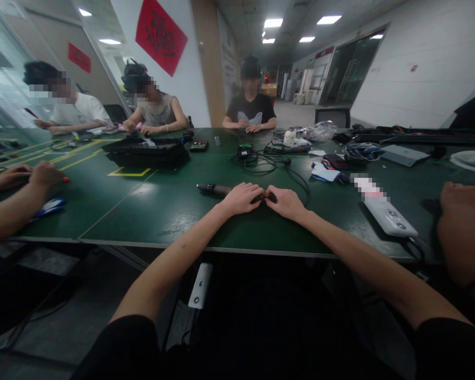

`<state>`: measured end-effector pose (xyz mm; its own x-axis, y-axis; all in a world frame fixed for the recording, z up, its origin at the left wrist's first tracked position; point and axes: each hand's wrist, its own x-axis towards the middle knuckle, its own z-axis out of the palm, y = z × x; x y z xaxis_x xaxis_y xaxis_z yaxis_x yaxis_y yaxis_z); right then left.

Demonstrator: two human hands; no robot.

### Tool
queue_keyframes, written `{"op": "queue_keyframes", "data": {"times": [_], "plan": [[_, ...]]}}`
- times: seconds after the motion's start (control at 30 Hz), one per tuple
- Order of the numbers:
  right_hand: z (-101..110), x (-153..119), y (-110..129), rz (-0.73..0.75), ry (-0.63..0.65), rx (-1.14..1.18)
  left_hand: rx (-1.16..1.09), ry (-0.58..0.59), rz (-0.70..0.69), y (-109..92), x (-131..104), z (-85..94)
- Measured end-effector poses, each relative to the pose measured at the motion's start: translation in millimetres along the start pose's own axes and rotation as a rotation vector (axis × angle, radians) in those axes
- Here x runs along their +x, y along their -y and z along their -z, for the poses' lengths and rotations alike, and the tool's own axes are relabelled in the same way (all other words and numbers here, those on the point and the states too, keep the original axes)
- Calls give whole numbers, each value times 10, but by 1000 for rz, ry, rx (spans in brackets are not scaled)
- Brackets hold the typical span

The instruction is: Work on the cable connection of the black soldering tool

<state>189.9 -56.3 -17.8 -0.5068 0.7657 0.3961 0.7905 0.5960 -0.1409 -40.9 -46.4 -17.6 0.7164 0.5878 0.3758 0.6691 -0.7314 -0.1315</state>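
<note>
On the green table in front of me lies an electric screwdriver, its dark nose and small metal tip pointing left. My left hand is closed around its rear end. Close by on the right, my right hand pinches a small black piece, which looks like a cable plug. The fingertips of both hands nearly meet, so the joint between tool and plug is mostly hidden. A black cable curves behind my right hand toward a loose coil.
A black tray stands at the back left. To the right lie a white power bank, blue-white gloves and a grey flat box. Neighbours' hands are at the left, another arm at the right; several people sit across.
</note>
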Motion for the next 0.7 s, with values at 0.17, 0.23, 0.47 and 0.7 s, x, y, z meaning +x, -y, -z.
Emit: {"op": "queue_keyframes", "data": {"times": [0.17,0.23,0.47,0.7], "plan": [[-9,-2,-3,-6,-3,-10,7,-1,10,9,16,-20],[-12,-2,-3,-8,-7,-16,20,-2,23,5,29,-28],[13,-13,4,-4,-10,-16,-16,-2,-19,-9,-40,37],[18,-11,10,-1,-11,0,-8,-21,29,-9,6,-13]]}}
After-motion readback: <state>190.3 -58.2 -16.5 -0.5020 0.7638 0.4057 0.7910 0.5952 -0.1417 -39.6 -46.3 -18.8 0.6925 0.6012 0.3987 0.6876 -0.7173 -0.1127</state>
